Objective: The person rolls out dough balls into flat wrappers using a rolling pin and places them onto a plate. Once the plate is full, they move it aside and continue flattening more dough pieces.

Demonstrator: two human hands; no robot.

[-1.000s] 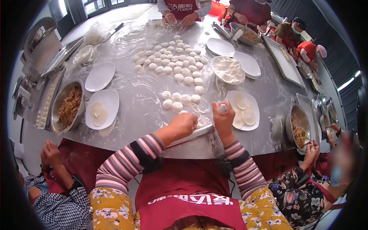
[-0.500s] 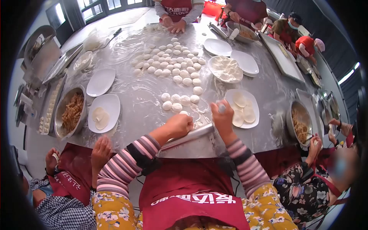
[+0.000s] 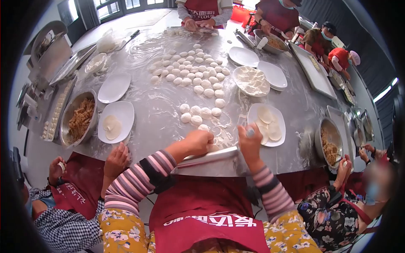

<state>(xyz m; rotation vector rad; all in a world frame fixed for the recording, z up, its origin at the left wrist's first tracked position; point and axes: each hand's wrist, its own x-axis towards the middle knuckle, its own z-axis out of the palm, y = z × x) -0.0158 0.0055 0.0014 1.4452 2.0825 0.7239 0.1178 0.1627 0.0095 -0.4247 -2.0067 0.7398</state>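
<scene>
Gripping a tool (image 3: 250, 132) whose pale rounded end shows above the fist, your right hand (image 3: 249, 145) keeps its fingers closed, just right of the dough (image 3: 214, 148). That dough lies near the front edge of the table (image 3: 162, 120), at the curled fingers of your left hand (image 3: 195, 142); whether they pinch it, you cannot tell. A bright metal strip (image 3: 206, 158) slants between your hands on the near side. Ahead of your left hand stand loose dough balls (image 3: 195, 111), larger ranks beyond; right of your right hand, a plate (image 3: 277, 112) of wrappers (image 3: 274, 132) sits close. Your apron (image 3: 202, 240) carries white characters, upside down to you, with 发达 legible; across the table, a person's apron (image 3: 202, 6) reads 达面粉 above "FLOUR". Lettering on the apron to your left is too small to read. For moving, floury steel stretches left toward another plate (image 3: 127, 116), and right toward a bowl (image 3: 333, 126). The front edge runs under your forearms, over your apron.
</scene>
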